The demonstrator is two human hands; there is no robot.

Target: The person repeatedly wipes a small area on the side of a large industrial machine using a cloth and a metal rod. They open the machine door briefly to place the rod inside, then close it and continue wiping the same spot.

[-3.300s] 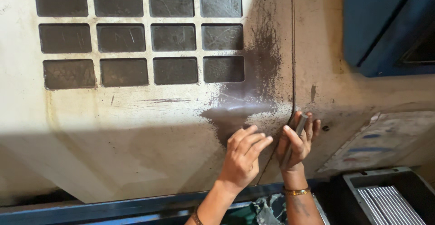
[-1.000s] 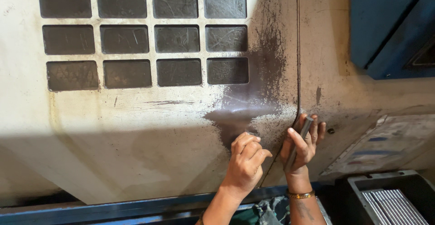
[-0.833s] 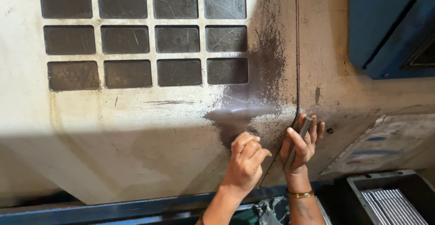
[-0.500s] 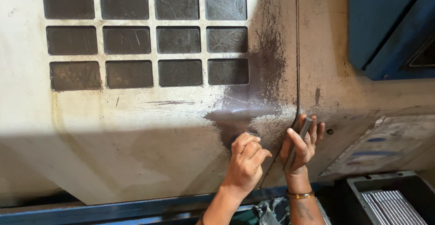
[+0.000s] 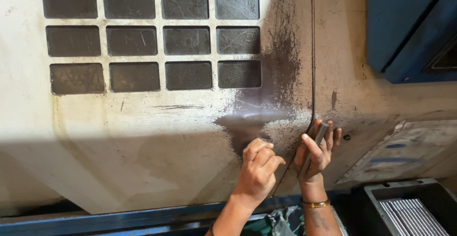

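Observation:
My left hand (image 5: 258,165) is curled into a fist and presses against a worn, cream-coloured machine door (image 5: 157,136), on a dark scuffed patch just left of the vertical door seam (image 5: 312,50). Whether it pinches something small I cannot tell. My right hand (image 5: 318,150) grips a short grey metal rod (image 5: 314,146), held slanted with its upper end close to the seam's lower part. A gold bangle (image 5: 315,203) circles the right wrist.
A grid of dark window panes (image 5: 157,41) fills the door's upper left. A blue machine housing (image 5: 409,26) stands at the upper right. A grey bin with metal rods (image 5: 413,214) sits at the lower right, a blue ledge (image 5: 119,219) runs below.
My left fingers have curled from fairly flat into a fist. The right hand has closed more around the rod. Over the last second both hands stay nearly still.

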